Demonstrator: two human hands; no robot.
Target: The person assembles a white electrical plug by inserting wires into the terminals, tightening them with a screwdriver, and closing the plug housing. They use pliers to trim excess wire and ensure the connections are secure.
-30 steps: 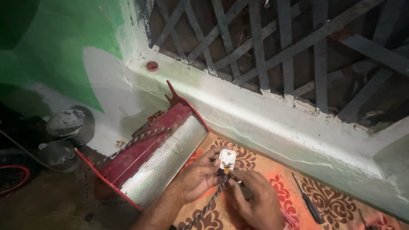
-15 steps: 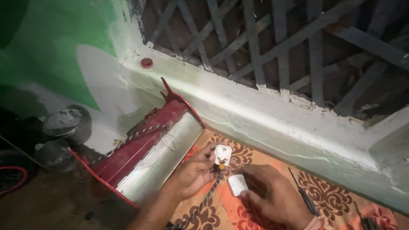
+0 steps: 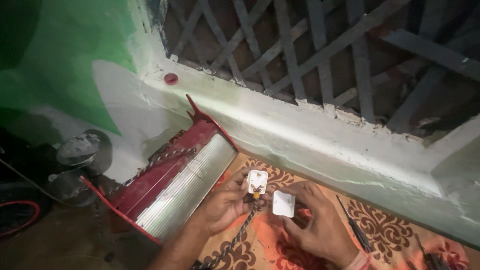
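My left hand (image 3: 227, 205) holds the open base of a white electrical plug (image 3: 257, 182), its inner metal parts facing up. A braided cord (image 3: 235, 237) runs from the plug down toward me. My right hand (image 3: 315, 222) holds the plug's white cover (image 3: 283, 204) just to the right of the base, apart from it. Both hands hover over an orange patterned mat (image 3: 385, 230).
A red room heater with a ribbed silver reflector (image 3: 175, 190) leans against the wall at left. A screwdriver (image 3: 354, 227) lies on the mat right of my hands, another tool (image 3: 430, 255) farther right. Above are a white ledge with a red cap (image 3: 171, 78) and a lattice grille (image 3: 320, 45).
A second ago both hands were together on the closed plug. Since then my right hand has lifted the white cover off and moved it to the right, leaving the open base in my left.
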